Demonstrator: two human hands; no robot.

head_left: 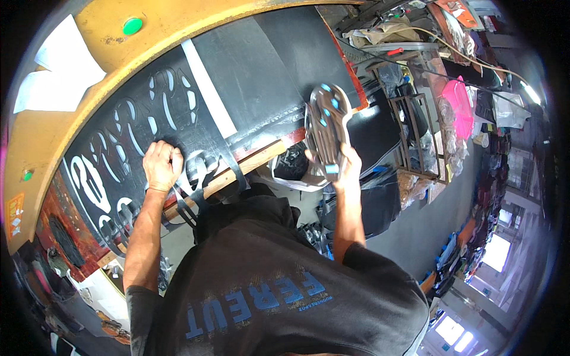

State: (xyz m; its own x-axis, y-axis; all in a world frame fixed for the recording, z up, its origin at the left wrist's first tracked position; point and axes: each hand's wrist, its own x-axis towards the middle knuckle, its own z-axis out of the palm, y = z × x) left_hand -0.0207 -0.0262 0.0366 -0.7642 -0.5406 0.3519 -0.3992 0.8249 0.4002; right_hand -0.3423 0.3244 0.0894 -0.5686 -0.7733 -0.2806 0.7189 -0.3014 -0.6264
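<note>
My right hand (349, 164) grips the lower end of a sole-shaped cutting die (328, 127), a dark metal form with blue pads inside, held upright above the bench's right part. My left hand (159, 166) rests with curled fingers on a black sheet (169, 139); whatever its fingers hold, if anything, is hidden. Sole outlines and small slots are cut through this sheet, and white shows through several of them. Thin black strips of cut-out sheet (237, 172) hang over the bench's wooden front edge (243, 169), right of my left hand.
A yellow machine beam (160, 29) with a green button (132, 26) arches over the bench's far side. White papers (59, 71) lie on it at left. Below the die stands a white bag (297, 181) with dark scraps. A metal rack (418, 136) and pink plastic (458, 107) are at right.
</note>
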